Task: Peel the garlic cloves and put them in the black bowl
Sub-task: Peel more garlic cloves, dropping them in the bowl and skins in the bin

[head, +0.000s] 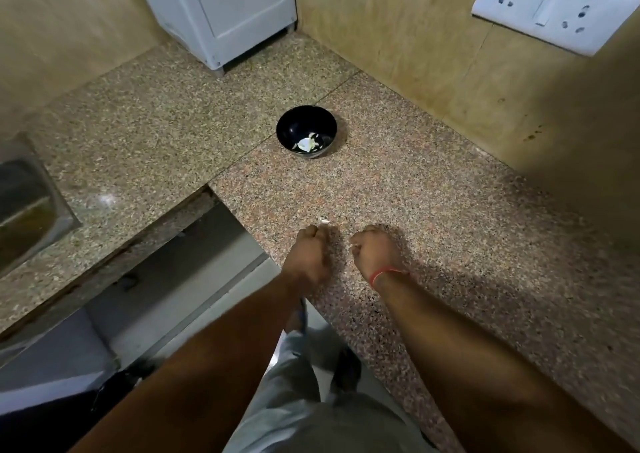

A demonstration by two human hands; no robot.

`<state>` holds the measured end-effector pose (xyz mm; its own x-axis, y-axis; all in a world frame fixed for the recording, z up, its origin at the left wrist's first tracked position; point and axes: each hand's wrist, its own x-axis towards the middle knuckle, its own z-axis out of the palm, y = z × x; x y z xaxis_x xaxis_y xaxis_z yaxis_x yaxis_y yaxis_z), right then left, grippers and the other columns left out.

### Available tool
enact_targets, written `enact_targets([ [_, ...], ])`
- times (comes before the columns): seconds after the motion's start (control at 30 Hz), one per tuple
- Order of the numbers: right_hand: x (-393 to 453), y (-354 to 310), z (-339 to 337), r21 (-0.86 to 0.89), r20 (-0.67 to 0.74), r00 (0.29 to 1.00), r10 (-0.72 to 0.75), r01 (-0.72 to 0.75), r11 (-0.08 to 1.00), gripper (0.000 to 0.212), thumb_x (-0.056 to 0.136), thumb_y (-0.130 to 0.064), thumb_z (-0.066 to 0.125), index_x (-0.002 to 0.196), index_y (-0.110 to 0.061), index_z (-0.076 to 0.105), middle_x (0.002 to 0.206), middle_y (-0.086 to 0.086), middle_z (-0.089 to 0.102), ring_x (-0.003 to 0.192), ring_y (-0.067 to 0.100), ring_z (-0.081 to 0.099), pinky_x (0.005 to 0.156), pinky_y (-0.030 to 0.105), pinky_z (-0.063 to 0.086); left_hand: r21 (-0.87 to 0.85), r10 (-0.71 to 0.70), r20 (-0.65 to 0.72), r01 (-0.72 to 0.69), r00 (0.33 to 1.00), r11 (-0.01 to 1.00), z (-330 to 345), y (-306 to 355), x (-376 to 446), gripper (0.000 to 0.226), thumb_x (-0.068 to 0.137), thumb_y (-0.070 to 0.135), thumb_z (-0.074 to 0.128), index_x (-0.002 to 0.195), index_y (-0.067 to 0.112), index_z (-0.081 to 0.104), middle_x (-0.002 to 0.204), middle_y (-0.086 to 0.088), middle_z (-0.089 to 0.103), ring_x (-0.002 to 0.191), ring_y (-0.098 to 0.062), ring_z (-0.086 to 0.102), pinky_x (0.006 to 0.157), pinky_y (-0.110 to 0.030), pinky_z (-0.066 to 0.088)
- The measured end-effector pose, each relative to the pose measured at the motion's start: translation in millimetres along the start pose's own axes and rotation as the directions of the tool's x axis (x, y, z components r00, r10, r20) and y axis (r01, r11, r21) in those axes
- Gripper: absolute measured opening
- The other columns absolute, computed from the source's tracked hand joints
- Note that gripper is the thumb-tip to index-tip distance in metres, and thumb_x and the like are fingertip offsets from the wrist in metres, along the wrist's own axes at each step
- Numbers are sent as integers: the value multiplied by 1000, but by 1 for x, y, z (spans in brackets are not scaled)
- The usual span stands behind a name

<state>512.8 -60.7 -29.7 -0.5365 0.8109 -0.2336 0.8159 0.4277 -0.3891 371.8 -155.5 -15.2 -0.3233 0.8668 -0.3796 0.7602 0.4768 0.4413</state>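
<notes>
Evidently mid-peel: both hands, left [308,252] and right [375,250], curl at the near counter [450,210] edge (contents hidden); next, carry a clove to the black bowl [306,130].

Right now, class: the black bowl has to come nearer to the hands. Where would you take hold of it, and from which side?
Take the black bowl by its near rim, probably from above on the side facing the hands: thumb outside, fingers just inside. It stands upright and open on the counter with bare space all round, and the pale garlic pieces lie low on its bottom, clear of the rim.
</notes>
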Motion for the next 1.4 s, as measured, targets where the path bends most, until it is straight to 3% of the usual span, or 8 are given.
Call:
enact_targets([
  [0.13,8,0,4,-48,34,999,34,-33,998,26,79,0,64,76,-26,69,92,-4,60,82,19,62,66,24,44,-14,-9,-5,9,1000,1000,-8,-5,14,79,77,4,62,152,9,38,136,-14,49,127,-32,47,108,-38,45],
  [0.37,46,-12,-11,207,3,1000,-6,6,978,26,87,-1,58,76,-25,63,83,-5,68,79,15,65,76,35,58,-20,-20,-39,20,999,1000,-34,-16,48,74,77,3,63,148,13,45,131,-13,53,117,-33,57,101,-40,52],
  [0.53,108,-45,-39,335,-84,996,-26,53,941,29,84,3,56,76,-23,66,78,-6,69,77,16,67,73,38,60,-50,-52,-65,49,997,998,-61,-21,82,50,75,9,76,122,7,59,117,-10,57,100,-29,62,79,-29,49],
  [0.7,177,-85,-66,290,-172,982,-83,131,948,21,86,1,66,81,-18,73,84,0,74,80,19,68,72,31,56,-39,-37,-74,34,997,999,-82,-34,118,79,73,15,84,143,7,48,131,-14,55,114,-33,60,95,-36,53],
  [0.8,213,-101,-68,209,-161,983,-88,121,970,21,86,-4,67,88,-22,75,93,2,76,86,24,70,69,25,50,-22,-17,-70,16,997,1000,-91,-43,134,75,74,7,76,143,4,49,136,-17,52,123,-35,55,101,-34,48],
  [1.0,250,-114,-53,191,-118,990,-77,99,977,29,85,-6,68,101,-26,79,101,-2,78,94,23,73,84,35,60,-75,2,-84,-8,996,997,-95,-56,146,66,76,4,72,139,3,53,139,-17,48,125,-34,52,108,-33,43],
  [1.2,241,-106,-48,254,-181,980,-82,128,959,28,80,-1,67,92,-22,81,101,-1,77,95,23,72,85,36,59,-78,4,-108,-12,994,997,-90,-59,147,66,76,2,71,140,4,55,140,-15,48,124,-33,54,110,-36,46],
  [1.4,193,-84,-47,331,-224,972,-75,148,932,17,75,-8,72,82,-23,77,89,-6,76,78,14,68,75,18,50,-111,12,-119,-25,993,994,-80,-53,136,49,78,5,73,126,9,68,126,-8,54,109,-23,57,98,-21,44],
])
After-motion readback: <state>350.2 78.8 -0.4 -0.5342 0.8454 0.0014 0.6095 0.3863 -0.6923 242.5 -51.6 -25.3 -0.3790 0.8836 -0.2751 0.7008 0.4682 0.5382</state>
